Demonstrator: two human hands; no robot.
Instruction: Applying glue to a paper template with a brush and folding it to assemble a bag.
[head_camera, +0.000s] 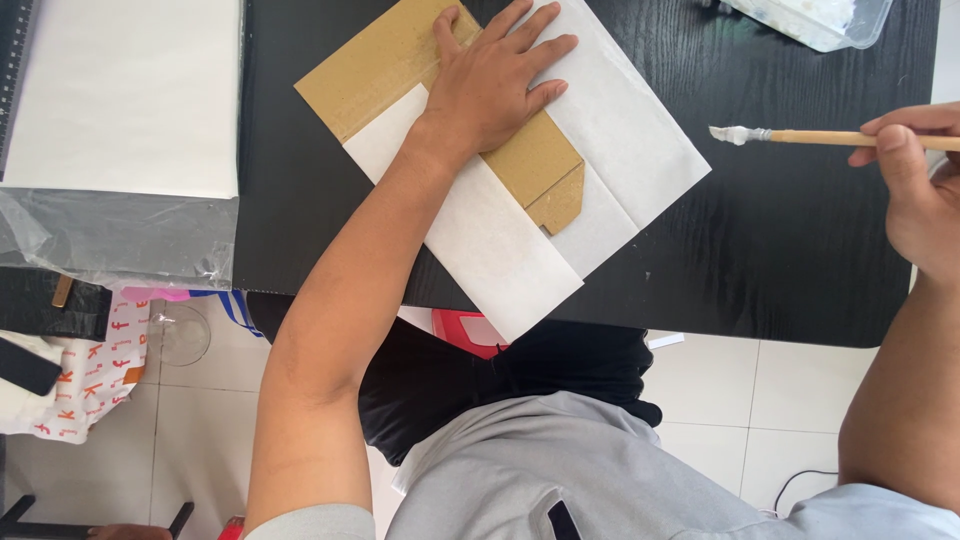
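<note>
My left hand (495, 85) lies flat, fingers spread, on a brown cardboard piece (385, 65) that rests on a sheet of white paper (630, 150) on the black table (780, 250). Part of the paper is folded over the cardboard near my wrist. My right hand (920, 190) grips a wooden-handled brush (810, 136) at the right edge of view. The brush points left, its tip (730, 134) coated in white paste, hovering over bare table to the right of the paper.
A clear plastic tray (820, 20) with white contents sits at the table's far right. A stack of white sheets in clear plastic wrap (120, 110) lies at the left. Below the table edge are a white tiled floor (720, 390), printed bags (85, 380) and my lap.
</note>
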